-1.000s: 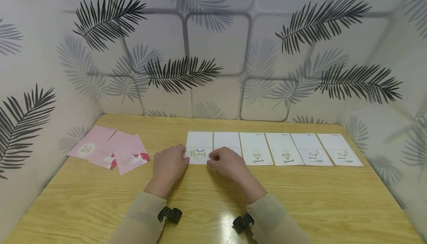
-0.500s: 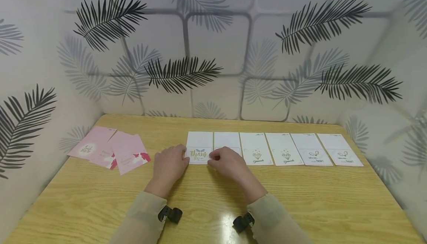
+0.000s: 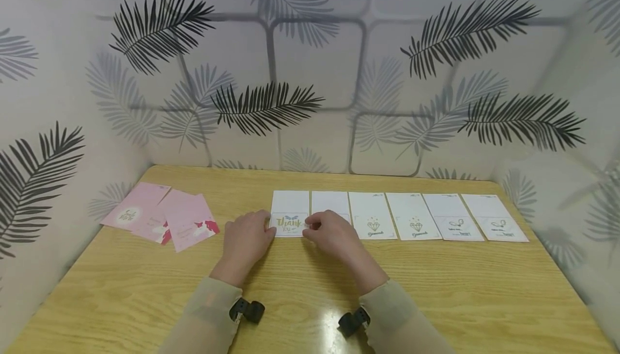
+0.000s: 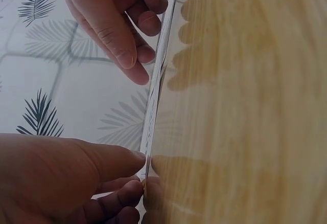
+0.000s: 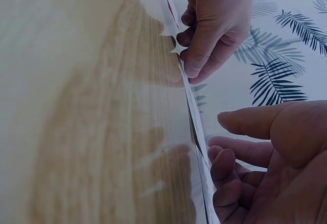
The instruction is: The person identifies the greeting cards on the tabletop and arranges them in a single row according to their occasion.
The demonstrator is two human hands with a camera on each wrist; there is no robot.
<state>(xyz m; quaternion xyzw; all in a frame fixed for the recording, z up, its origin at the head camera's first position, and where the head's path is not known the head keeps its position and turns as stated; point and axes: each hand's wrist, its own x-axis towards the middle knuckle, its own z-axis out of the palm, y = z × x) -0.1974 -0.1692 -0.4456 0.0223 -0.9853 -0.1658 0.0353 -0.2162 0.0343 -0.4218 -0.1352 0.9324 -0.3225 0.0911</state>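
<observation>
A white card with gold "Thank You" lettering [image 3: 289,225] lies flat on the table at the left end of a row. My left hand [image 3: 246,240] pinches its left edge low down, and the left wrist view has the thumb [image 4: 127,161] and curled fingers meeting at the card's edge. Over the card's right edge hovers my right hand [image 3: 334,234], thumb and index finger apart with a gap between them. That hand partly covers the second white card [image 3: 329,200]. From the right wrist, the right hand's fingers [image 5: 245,150] look loosely bent around nothing.
Rightward in the row lie two cards with a gold diamond [image 3: 373,225] and two with dark lettering [image 3: 457,225]. Three overlapping pink cards [image 3: 186,222] rest at the table's left. A leaf-patterned wall [image 3: 315,144] stands behind the wooden table [image 3: 290,295].
My right thumb and index finger have parted slightly and risen a little from the card's right edge. My left hand and the cards stay in place.
</observation>
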